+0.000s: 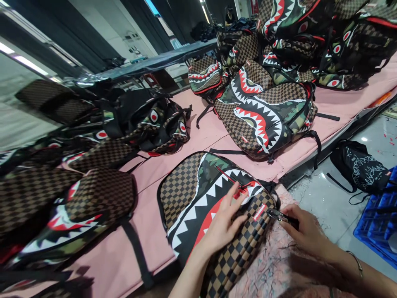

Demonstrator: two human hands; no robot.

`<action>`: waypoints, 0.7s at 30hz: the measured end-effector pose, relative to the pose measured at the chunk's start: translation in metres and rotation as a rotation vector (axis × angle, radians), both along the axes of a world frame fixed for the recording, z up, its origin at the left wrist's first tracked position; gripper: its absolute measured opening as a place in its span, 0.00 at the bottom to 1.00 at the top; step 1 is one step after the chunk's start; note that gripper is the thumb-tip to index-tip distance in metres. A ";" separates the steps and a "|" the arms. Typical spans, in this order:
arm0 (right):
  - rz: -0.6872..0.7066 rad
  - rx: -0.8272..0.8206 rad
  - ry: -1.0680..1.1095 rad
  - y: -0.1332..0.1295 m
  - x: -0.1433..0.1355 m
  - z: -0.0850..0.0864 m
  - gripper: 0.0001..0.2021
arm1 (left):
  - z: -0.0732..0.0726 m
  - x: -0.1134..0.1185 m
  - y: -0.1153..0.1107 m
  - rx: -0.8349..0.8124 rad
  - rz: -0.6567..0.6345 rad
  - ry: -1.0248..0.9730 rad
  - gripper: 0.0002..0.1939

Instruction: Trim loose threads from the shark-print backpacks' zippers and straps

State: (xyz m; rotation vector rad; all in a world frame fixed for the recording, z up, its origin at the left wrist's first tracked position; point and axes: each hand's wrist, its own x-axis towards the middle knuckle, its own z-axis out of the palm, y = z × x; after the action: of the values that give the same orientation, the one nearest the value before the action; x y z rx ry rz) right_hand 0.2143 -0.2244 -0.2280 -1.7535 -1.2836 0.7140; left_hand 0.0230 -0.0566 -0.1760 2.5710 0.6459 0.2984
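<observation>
A brown checkered backpack (pixel 182 190) with a shark-mouth print lies at the near edge of the pink-covered table. My left hand (pixel 225 221) rests on its front with the fingers spread, near a small red item beside the red-and-white eye print. At the bag's right edge, my right hand (pixel 302 229) is closed around a small dark tool (pixel 283 217), whose metal tip touches the bag's edge below the red label. A thin red strip lies across the print above my left fingertips.
More shark-print backpacks (pixel 257 111) lie across the pink table (pixel 198 136), with piles at the left and back right. A black bag (pixel 359 165) and a blue crate (pixel 372 223) are on the floor at the right.
</observation>
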 end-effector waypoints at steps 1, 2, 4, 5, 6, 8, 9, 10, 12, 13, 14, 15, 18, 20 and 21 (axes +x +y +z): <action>0.042 -0.006 -0.044 -0.002 -0.001 0.003 0.07 | 0.000 -0.007 -0.006 0.021 -0.053 0.015 0.23; 0.082 -0.013 -0.083 -0.003 -0.002 0.007 0.07 | -0.002 -0.012 -0.012 0.050 -0.092 0.013 0.22; 0.145 -0.038 -0.156 -0.003 -0.007 0.015 0.06 | -0.006 -0.018 -0.023 0.134 -0.115 -0.023 0.18; 0.162 -0.056 -0.195 -0.001 -0.010 0.019 0.05 | -0.008 -0.018 -0.026 0.181 -0.112 -0.048 0.15; 0.170 -0.077 -0.236 0.000 -0.013 0.023 0.05 | -0.009 -0.016 -0.029 0.229 -0.106 -0.074 0.13; 0.170 -0.105 -0.318 0.003 -0.020 0.028 0.05 | -0.011 -0.012 -0.033 0.319 -0.081 -0.118 0.10; 0.171 -0.107 -0.352 0.005 -0.023 0.030 0.05 | -0.011 -0.010 -0.034 0.353 -0.068 -0.139 0.09; 0.171 -0.101 -0.381 0.007 -0.027 0.031 0.05 | -0.011 -0.008 -0.035 0.378 -0.060 -0.158 0.08; 0.184 -0.084 -0.424 0.010 -0.032 0.033 0.05 | -0.010 -0.006 -0.037 0.415 -0.055 -0.194 0.09; 0.193 -0.079 -0.447 0.012 -0.034 0.034 0.04 | -0.010 -0.005 -0.038 0.429 -0.060 -0.209 0.10; 0.200 -0.082 -0.474 0.014 -0.036 0.035 0.04 | -0.010 -0.005 -0.039 0.442 -0.064 -0.223 0.11; 0.202 -0.090 -0.504 0.016 -0.038 0.036 0.04 | -0.011 -0.006 -0.039 0.450 -0.069 -0.235 0.11; 0.207 -0.119 -0.569 0.020 -0.042 0.041 0.03 | -0.012 -0.007 -0.040 0.447 -0.059 -0.258 0.12; 0.211 -0.114 -0.559 0.020 -0.043 0.042 0.03 | -0.011 -0.008 -0.040 0.432 -0.027 -0.273 0.11; 0.213 -0.100 -0.531 0.019 -0.042 0.041 0.03 | -0.010 -0.009 -0.039 0.419 -0.009 -0.283 0.10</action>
State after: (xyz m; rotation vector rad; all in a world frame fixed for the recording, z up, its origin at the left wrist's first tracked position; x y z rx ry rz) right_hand 0.1726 -0.2051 -0.1875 -1.9845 -1.8374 0.4427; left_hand 0.0144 -0.0961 -0.1855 2.8390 0.5071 0.8566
